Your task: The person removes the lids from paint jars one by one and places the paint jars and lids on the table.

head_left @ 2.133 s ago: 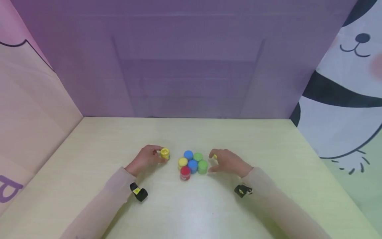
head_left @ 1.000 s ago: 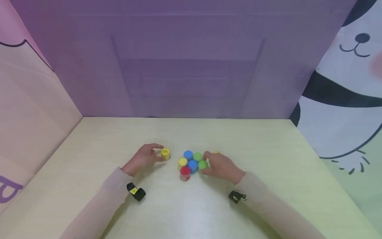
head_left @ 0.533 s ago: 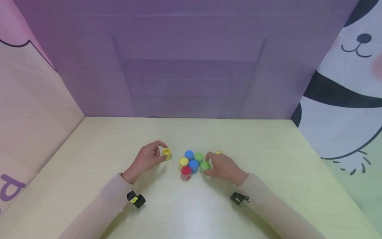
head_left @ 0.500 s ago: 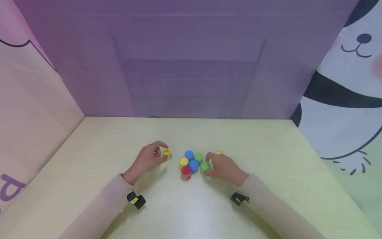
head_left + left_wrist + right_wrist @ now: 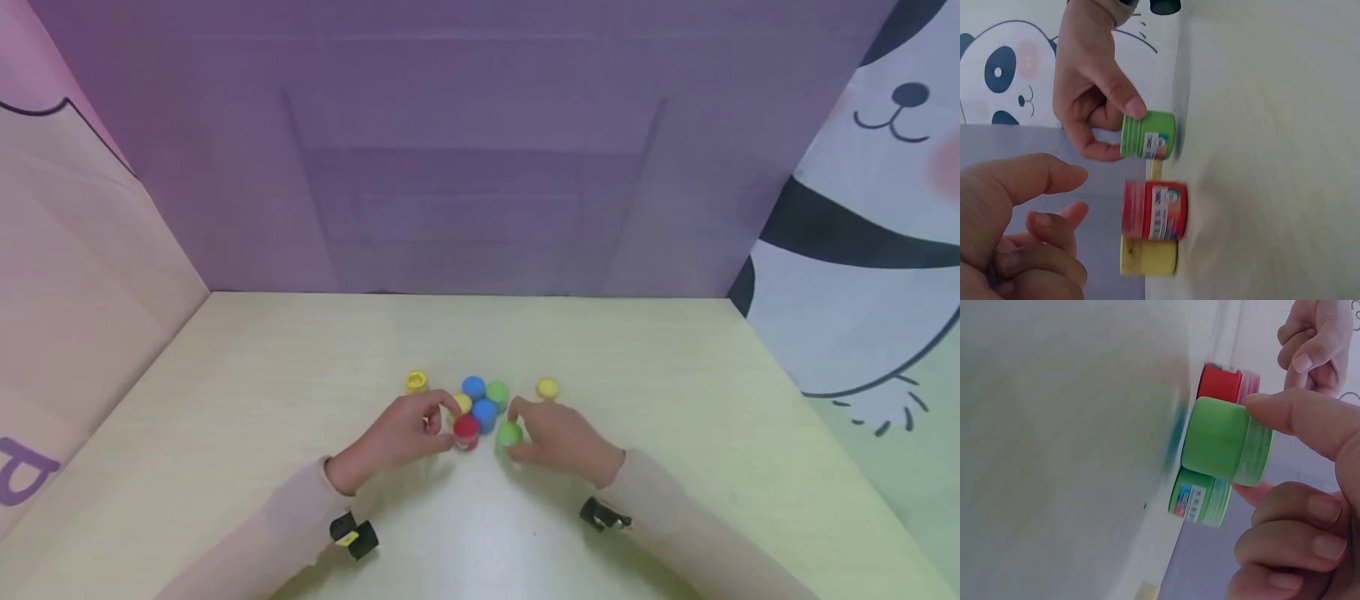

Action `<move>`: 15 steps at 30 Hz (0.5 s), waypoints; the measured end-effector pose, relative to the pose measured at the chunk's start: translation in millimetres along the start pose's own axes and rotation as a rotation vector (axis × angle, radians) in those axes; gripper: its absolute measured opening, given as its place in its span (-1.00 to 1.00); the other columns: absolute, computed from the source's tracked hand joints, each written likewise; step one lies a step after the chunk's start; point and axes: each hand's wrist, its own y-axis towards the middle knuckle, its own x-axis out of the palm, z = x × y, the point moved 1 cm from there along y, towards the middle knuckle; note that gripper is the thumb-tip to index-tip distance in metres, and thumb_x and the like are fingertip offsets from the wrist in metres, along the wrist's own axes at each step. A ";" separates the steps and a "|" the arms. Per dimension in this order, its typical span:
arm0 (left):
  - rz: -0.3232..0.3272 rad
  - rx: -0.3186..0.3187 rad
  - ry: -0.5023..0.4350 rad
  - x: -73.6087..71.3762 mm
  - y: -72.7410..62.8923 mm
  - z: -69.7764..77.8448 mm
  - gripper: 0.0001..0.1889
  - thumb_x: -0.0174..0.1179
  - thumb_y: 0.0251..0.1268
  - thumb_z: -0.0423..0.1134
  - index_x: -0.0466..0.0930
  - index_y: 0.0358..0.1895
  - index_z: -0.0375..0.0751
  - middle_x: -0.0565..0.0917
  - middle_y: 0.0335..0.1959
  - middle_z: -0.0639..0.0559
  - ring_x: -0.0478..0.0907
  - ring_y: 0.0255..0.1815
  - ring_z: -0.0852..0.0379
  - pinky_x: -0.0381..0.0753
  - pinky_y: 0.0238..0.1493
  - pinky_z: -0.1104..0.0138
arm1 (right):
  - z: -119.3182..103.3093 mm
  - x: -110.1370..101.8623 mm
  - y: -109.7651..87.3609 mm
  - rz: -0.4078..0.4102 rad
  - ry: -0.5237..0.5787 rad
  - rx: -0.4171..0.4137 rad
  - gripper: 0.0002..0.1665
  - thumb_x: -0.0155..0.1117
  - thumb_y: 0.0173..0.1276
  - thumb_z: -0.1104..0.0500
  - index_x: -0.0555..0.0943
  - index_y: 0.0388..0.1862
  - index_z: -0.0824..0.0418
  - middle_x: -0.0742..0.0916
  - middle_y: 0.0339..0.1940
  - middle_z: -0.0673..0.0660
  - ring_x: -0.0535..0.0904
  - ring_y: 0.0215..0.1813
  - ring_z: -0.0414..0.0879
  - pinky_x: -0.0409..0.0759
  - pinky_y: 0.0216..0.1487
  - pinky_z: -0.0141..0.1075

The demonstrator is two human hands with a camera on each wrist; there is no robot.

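Note:
My right hand (image 5: 566, 437) pinches a small green jar (image 5: 1216, 434) between thumb and finger, just right of a cluster of lidded paint jars. In the left wrist view that green jar stands on or barely above the table. My left hand (image 5: 401, 437) is around the red jar (image 5: 1155, 209) at the front of the cluster, thumb and finger spread. The left wrist view shows its fingertips apart from the red jar. Behind the left hand sits a yellow jar (image 5: 416, 382) without its lid. A flat yellow lid (image 5: 547, 388) lies beyond the right hand.
Blue jars (image 5: 484, 415), another green jar (image 5: 497, 395) and a lidded yellow jar (image 5: 1147, 256) stand close together beside the red one. The pale table (image 5: 637, 350) ends at a purple panel (image 5: 480, 225) behind.
My right hand has set down the yellow lid, taken the green jar and drawn it nearer to me. My left hand has released the open yellow jar and moved right to the red jar.

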 end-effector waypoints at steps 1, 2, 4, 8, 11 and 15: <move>-0.014 0.001 -0.012 2.1 -0.6 1.3 -0.78 0.31 0.10 -0.32 0.57 -0.16 -0.12 0.36 -0.64 0.14 0.29 -0.59 0.24 0.29 -0.57 0.45 | -1.7 0.2 -1.0 -0.003 0.002 -0.006 -0.59 0.36 0.15 0.07 0.49 -0.07 0.19 0.39 -0.75 -0.09 0.22 -0.67 -0.25 0.22 -0.64 -0.41; -0.028 0.001 -0.023 4.3 -1.2 2.3 -0.79 0.31 0.11 -0.32 0.57 -0.17 -0.11 0.36 -0.64 0.14 0.30 -0.58 0.25 0.30 -0.56 0.45 | -3.4 0.5 -1.9 -0.006 0.000 -0.012 -0.59 0.35 0.15 0.07 0.50 -0.07 0.18 0.39 -0.75 -0.09 0.21 -0.68 -0.26 0.22 -0.65 -0.42; -0.056 0.002 -0.034 8.2 -2.1 4.2 -0.80 0.30 0.12 -0.31 0.57 -0.17 -0.12 0.40 -0.62 0.13 0.30 -0.56 0.26 0.32 -0.54 0.45 | -6.9 0.8 -3.9 -0.018 0.004 -0.017 -0.60 0.35 0.15 0.07 0.50 -0.08 0.19 0.40 -0.75 -0.09 0.22 -0.68 -0.26 0.23 -0.65 -0.42; -0.104 -0.009 -0.068 15.6 -4.0 6.9 -0.75 0.31 0.10 -0.32 0.56 -0.13 -0.21 0.53 -0.47 0.07 0.31 -0.54 0.25 0.36 -0.48 0.44 | -13.7 2.1 -7.3 -0.047 0.000 -0.037 -0.60 0.35 0.15 0.05 0.49 -0.10 0.18 0.43 -0.72 -0.10 0.26 -0.65 -0.27 0.28 -0.63 -0.42; -0.132 -0.024 -0.104 21.7 -4.9 8.1 -0.70 0.34 0.06 -0.34 0.54 -0.10 -0.24 0.53 -0.45 0.03 0.29 -0.56 0.25 0.36 -0.47 0.44 | -18.7 3.1 -10.0 -0.059 -0.003 -0.064 -0.62 0.36 0.13 0.06 0.50 -0.13 0.17 0.46 -0.69 -0.10 0.30 -0.63 -0.26 0.32 -0.60 -0.41; -0.155 -0.026 -0.148 29.9 -6.0 8.0 -0.66 0.38 -0.02 -0.38 0.54 -0.12 -0.24 0.39 -0.60 0.09 0.28 -0.58 0.26 0.33 -0.48 0.44 | -24.8 5.6 -14.1 -0.073 -0.009 -0.100 -0.64 0.38 0.11 0.08 0.50 -0.17 0.15 0.48 -0.65 -0.12 0.33 -0.61 -0.27 0.35 -0.57 -0.41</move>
